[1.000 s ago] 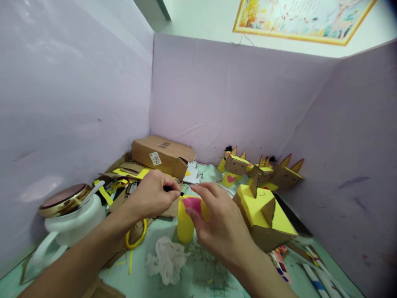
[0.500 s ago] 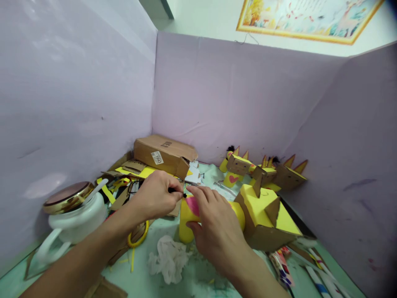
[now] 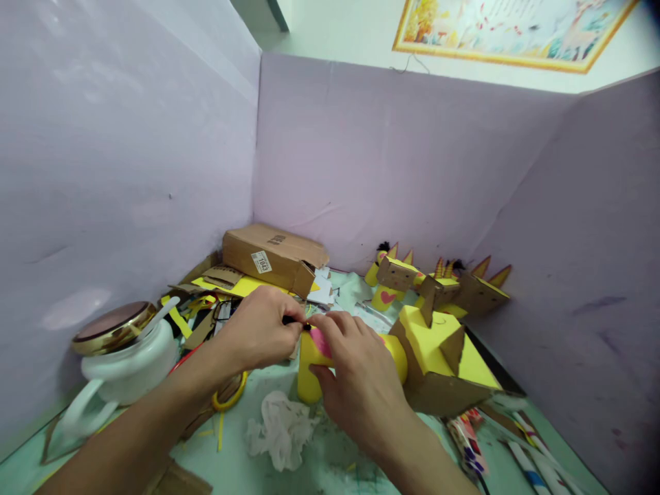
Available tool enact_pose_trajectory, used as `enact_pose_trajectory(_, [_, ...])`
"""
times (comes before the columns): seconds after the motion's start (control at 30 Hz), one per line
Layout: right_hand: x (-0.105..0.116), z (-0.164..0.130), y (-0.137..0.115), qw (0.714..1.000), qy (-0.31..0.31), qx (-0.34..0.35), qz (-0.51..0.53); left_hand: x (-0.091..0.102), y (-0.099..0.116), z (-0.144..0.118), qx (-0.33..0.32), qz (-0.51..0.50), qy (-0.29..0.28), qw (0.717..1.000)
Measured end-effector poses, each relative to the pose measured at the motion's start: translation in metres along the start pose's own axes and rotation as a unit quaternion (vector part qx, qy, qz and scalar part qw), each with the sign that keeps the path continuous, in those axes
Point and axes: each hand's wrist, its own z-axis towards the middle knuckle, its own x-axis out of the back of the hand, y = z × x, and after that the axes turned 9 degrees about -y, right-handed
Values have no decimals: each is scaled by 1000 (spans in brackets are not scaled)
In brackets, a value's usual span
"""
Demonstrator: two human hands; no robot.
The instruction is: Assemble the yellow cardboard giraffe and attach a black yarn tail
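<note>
A yellow paper animal figure [image 3: 308, 368] stands on the table, with a pink patch on its tube-shaped body and a boxy cardboard head [image 3: 438, 350] at its right. My right hand [image 3: 364, 375] wraps over the tube body and steadies it, fingertips near its left end. Fingers pinched, my left hand [image 3: 268, 326] holds a small black tuft [image 3: 293, 320] against that end, where a black spot shows beside my right index finger. How the tuft is fixed there is hidden by my fingers.
Behind stand similar yellow animal figures [image 3: 394, 278] and a cardboard box [image 3: 273, 254]. A white lidded mug [image 3: 128, 364] is at left, near yellow-handled scissors [image 3: 232, 395] and paper scraps. Crumpled tissue [image 3: 283, 430] lies in front; a colourful packet [image 3: 469, 440] sits at right.
My left hand has shifted very slightly left, still pinching the black tuft. My right hand and the figure stay almost in place.
</note>
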Motion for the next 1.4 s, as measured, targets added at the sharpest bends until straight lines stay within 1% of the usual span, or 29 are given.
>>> enact_pose_trajectory(0.2, [0,1,0,1000,1,-5,-7,0,2,-1,-10,34,-10,999])
enact_pose_trajectory(0.3, [0,2,-1,1000,6,0,-7,0,4,-2,-6,24,-16,1000])
enact_pose_trajectory(0.47, [0,1,-3,1000,-1,-15,-1,1,5,-1,4,10,-35,999])
enact_pose_trajectory(0.67, [1,0,-2,1000,-5,-10,-3,1,4,-1,2,3,-41,999])
enact_pose_trajectory(0.77, [0,1,-2,1000,1,-12,-7,1,4,-1,2,-8,-55,998])
enact_pose_trajectory(0.83, [0,1,-2,1000,0,-15,-11,3,5,-2,13,-21,-53,998])
enact_pose_trajectory(0.97, [1,2,-4,1000,-8,-20,-13,9,6,-4,45,-34,-28,998])
enact_pose_trajectory(1.13, [2,2,-3,1000,-15,-23,-13,12,6,-4,85,-61,-68,992])
enact_pose_trajectory(1.2, [2,2,-3,1000,-15,-19,-13,11,8,-3,117,-93,-74,986])
enact_pose_trajectory(1.27, [2,1,-3,1000,-15,-18,-12,10,11,0,146,-148,-76,975])
enact_pose_trajectory(1.33, [2,1,-4,1000,-17,-22,-10,9,13,2,157,-200,-83,964])
enact_pose_trajectory(1.4, [2,1,-4,999,-18,-27,-8,8,14,3,160,-229,-90,956])
